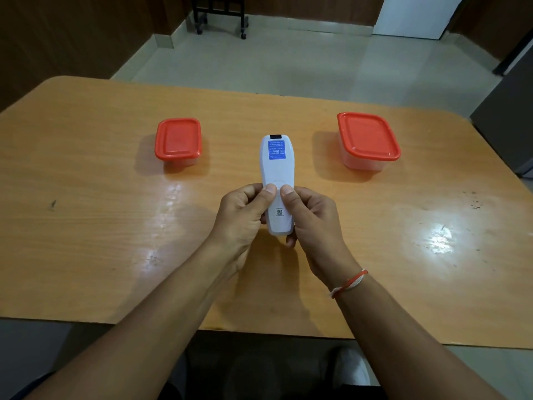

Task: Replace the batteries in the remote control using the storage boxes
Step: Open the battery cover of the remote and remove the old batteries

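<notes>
An orange-brown wooden table (86, 226) with rounded corners is filling the foreground, its glossy top catching bright patches of overhead light. Beyond it, a pale tiled floor (274, 62) is stretching toward dark brown wood-panelled walls (72, 33). A dark chair on castors (220, 13) is standing at the far wall, and a white door (418, 15) is showing at the upper right.

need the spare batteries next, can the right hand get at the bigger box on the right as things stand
Probably not at once: the right hand is gripping the remote. The table between it and the bigger box looks bare.
</notes>
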